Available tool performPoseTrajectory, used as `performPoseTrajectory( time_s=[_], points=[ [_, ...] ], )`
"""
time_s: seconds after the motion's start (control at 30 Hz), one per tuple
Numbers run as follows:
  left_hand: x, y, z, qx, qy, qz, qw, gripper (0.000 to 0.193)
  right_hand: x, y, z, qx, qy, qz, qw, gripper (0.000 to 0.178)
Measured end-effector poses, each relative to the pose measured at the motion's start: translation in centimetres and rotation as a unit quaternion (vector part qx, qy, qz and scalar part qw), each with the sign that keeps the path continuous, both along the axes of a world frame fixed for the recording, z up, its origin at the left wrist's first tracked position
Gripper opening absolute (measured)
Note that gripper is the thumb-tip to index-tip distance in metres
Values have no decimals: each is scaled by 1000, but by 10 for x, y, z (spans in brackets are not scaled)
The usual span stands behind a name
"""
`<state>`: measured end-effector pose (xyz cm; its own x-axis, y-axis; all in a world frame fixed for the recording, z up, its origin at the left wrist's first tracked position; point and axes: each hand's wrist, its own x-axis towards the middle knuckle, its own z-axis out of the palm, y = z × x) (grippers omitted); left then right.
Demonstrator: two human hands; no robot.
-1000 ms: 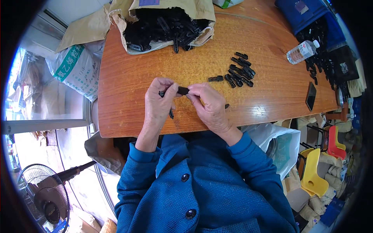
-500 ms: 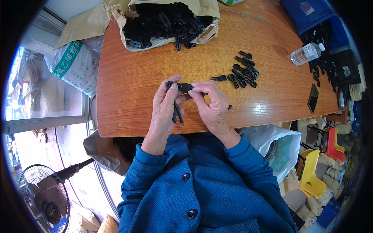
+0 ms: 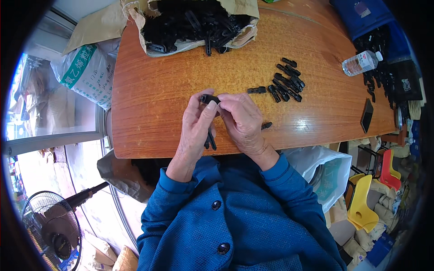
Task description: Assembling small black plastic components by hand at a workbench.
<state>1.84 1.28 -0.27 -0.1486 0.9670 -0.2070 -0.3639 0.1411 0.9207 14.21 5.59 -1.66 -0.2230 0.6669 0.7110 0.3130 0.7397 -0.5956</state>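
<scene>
Over the front part of the wooden table [image 3: 153, 108], my left hand [image 3: 194, 122] pinches a small black plastic part [image 3: 209, 98] between thumb and fingers. More slim black pieces [image 3: 210, 141] hang below, held in the same palm. My right hand [image 3: 242, 118] is closed on the right end of the black part, its fingertips hiding that end. To the right of my hands lies a loose group of several similar black parts [image 3: 285, 83], with one piece [image 3: 257, 90] a little apart. Another black piece [image 3: 266, 126] lies just beside my right hand.
At the back, an open paper sack [image 3: 246, 41] is full of black parts. On the right are a plastic bottle [image 3: 361, 63], a dark phone-like slab [image 3: 366, 115] and a tipped blue bin [image 3: 361, 18] with black parts spilling out. A fan [image 3: 52, 230] stands at lower left.
My right hand has shifted slightly left and its fingers now cover more of the black part. The left hand has turned a little, with its thumb over the part.
</scene>
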Motion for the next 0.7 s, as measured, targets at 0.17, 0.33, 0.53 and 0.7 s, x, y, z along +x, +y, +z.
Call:
performPoseTrajectory(
  time_s=[0.17,0.33,0.53,0.7],
  points=[
    [1,3,-15,-2,-48,32,998,32,-4,-4,0,-29,-26,-8,999,26],
    [-22,3,-12,38,36,27,998,26,-3,-9,6,-121,-20,6,992,33],
    [-50,-1,-4,114,64,-33,991,30,-14,-11,25,-427,-12,173,887,50],
    [-70,-4,-8,119,62,-31,991,29,-34,-13,25,-436,-27,153,886,38]
  ],
)
